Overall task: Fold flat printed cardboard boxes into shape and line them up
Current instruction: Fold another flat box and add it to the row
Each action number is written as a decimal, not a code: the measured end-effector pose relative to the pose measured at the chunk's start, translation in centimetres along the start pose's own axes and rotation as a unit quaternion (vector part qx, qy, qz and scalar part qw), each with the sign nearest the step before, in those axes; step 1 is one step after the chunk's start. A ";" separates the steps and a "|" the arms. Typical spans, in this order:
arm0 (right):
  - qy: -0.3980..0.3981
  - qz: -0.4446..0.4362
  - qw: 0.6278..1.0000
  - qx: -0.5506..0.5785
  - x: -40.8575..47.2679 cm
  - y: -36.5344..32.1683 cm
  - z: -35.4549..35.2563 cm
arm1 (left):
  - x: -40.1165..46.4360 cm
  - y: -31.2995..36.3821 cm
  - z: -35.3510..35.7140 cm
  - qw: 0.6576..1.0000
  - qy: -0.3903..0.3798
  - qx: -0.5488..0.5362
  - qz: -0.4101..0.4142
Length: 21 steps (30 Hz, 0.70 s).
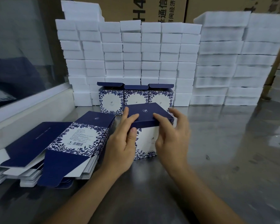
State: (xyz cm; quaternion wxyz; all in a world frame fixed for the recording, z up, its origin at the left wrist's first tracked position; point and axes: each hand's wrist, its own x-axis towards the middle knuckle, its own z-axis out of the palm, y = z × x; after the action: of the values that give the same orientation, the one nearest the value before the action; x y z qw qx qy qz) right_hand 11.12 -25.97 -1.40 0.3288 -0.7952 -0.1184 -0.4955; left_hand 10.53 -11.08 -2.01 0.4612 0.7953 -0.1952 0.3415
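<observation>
Steel table [225,159] filled the lower frame; a wall of white foam blocks [136,54] stood across 11 to 1 o'clock, brown cartons [152,8] behind them at 12. At 8 o'clock lay the pile of flat boxes [68,147], blue floral print, fanned out and fairly thick, so a lot was left to fold. At 12 o'clock, just in front of the foam, a row of three folded boxes [136,97] stood side by side touching, top flaps up and not closed. Centre frame was the box in hand [148,126], already squared up and standing on the table just in front of the row, dark blue lid panel on top. Left hand [121,143] held its left side, fingers laid over the lid's near-left corner and thumb against the front face, a loose hold around the corner rather than a tight pinch. Right hand [171,136] was at the right side, index finger resting on the lid's near edge, other fingers spread and lifted off, nothing clasped; it looked like pressing the lid down. Judged progress: three lined up, fourth shaped and apparently being closed, not yet set into the row. Left to do: finish this one, place it beside the three, then work through the pile. Whether the bottom was tucked could not be seen.
</observation>
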 end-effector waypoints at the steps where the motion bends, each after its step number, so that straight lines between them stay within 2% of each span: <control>1: -0.006 -0.035 0.998 -0.045 -0.1 -0.4 0.1 | -0.1 0.1 0.3 1.000 -0.019 -0.021 0.001; 3: -0.031 -0.064 0.994 -0.085 -0.5 -1.2 0.3 | -0.3 0.3 0.7 0.998 -0.045 -0.053 0.004; 7: -0.038 -0.025 0.993 -0.107 -0.4 -1.2 0.9 | -0.3 0.2 0.5 0.992 -0.079 -0.091 -0.031; 10: -0.028 -0.010 0.987 -0.155 0.2 0.3 1.3 | -0.7 -0.4 0.3 0.987 -0.147 -0.007 -0.063; 12: -0.010 0.001 0.982 -0.189 0.6 1.7 1.5 | -0.8 -1.3 0.0 0.969 -0.205 0.127 -0.048; 14: 0.008 0.020 0.978 -0.208 0.9 3.2 1.6 | -0.7 -2.0 -0.4 0.942 -0.230 0.244 -0.030; 21: 0.053 0.082 0.960 -0.262 2.1 8.0 2.7 | -0.6 -2.7 0.1 0.931 -0.219 0.287 -0.049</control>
State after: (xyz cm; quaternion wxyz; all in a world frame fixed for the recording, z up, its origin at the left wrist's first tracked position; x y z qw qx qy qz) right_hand 18.14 -30.58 -3.58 0.1545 -0.8330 0.0986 -0.5220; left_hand 11.85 -9.88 -4.07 0.1746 0.9575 -0.1459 0.1770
